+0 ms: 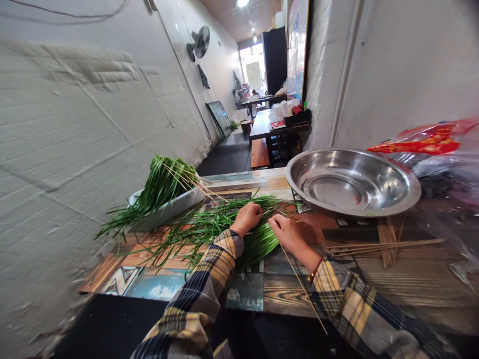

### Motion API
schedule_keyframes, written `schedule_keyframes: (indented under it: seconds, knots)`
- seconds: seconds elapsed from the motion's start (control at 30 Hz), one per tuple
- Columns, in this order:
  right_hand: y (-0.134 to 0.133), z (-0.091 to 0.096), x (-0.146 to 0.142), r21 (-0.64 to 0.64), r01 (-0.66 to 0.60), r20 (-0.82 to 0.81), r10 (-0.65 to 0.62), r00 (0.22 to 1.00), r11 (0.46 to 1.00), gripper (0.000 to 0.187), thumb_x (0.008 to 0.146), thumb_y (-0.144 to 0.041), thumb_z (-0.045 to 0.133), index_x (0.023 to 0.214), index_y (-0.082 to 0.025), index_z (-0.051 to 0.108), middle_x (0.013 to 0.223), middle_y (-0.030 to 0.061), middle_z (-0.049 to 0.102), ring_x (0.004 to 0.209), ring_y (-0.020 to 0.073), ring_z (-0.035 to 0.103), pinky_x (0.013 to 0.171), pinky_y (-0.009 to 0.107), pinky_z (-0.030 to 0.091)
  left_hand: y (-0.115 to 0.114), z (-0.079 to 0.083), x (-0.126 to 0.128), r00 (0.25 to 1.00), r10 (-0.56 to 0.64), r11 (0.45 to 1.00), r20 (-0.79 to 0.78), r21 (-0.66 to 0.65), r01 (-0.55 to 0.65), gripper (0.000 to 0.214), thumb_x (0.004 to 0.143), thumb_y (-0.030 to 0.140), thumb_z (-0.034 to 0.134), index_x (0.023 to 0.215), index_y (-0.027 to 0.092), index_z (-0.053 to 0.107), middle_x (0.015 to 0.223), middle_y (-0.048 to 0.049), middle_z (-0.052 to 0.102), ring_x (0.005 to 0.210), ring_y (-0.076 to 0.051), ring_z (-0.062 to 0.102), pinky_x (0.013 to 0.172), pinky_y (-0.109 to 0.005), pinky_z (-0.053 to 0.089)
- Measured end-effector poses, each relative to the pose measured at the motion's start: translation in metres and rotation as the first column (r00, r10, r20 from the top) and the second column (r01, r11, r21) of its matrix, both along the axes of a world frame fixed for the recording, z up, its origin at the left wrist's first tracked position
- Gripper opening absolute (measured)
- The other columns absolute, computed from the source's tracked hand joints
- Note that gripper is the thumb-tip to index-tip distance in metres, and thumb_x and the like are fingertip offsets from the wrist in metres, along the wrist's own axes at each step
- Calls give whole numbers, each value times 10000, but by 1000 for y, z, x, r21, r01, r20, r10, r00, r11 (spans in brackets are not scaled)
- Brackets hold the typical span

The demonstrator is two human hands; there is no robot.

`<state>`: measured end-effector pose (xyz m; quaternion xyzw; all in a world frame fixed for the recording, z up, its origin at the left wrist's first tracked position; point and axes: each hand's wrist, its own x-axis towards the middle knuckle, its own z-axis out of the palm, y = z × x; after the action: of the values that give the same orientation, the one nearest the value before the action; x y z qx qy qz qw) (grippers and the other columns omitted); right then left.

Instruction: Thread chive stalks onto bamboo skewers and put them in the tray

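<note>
Long green garlic chives point(209, 222) lie spread over the table, with a neater bunch of pale stalks point(261, 244) just below my hands. My left hand point(247, 218) is closed over the chives, its fingertips partly hidden. To its right, my right hand point(290, 233) is pinched shut on a thin bamboo skewer point(304, 289), which slants down past the table's front edge. The skewer's upper end is hidden by the hand and stalks. The two hands are close together but apart.
At the left, a white tray point(164, 213) holds a thick heap of chives point(168, 179) with skewers across it. A wide steel basin point(352, 182) stands at the right. Loose skewers point(385, 245) lie before it, near plastic bags point(441, 159). A white wall point(56, 149) borders the left.
</note>
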<state>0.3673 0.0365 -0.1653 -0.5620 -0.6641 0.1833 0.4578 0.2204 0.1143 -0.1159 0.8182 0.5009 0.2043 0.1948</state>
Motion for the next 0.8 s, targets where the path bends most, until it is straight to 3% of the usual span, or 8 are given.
schedule_keyframes:
  seconds: [0.27,0.47,0.63,0.8]
  knots:
    - [-7,14,2,29,9,-44,-7,999,1000,298,918,-314,431,703,-204,606,674,31,646,647,176,597,607,259,394,-11,14,-9,956,-15,996,294,-82,41,63,724,178,595,764,129,597,674,12,586,628,-104,538,600,-205,426]
    - [-13,23,5,28,4,-77,-2,997,1000,272,917,-322,437,752,-206,620,704,32,667,670,176,616,628,257,418,-28,6,-4,874,-40,966,485,-204,157,190,743,164,600,917,121,664,686,-2,641,635,-115,565,616,-217,429]
    - [-14,26,5,-22,-7,-95,5,995,1000,245,902,-325,460,777,-198,629,729,32,683,678,173,623,639,257,438,-34,1,-2,878,-77,976,472,-143,162,153,810,201,579,842,138,715,840,-58,715,808,-172,633,755,-258,473]
    - [-18,29,5,-68,-19,-106,12,994,997,209,894,-307,488,844,-187,652,812,41,716,757,179,656,704,265,475,-35,-1,-3,887,-89,985,453,-91,145,150,807,129,571,838,147,717,823,-47,724,783,-164,644,748,-263,476]
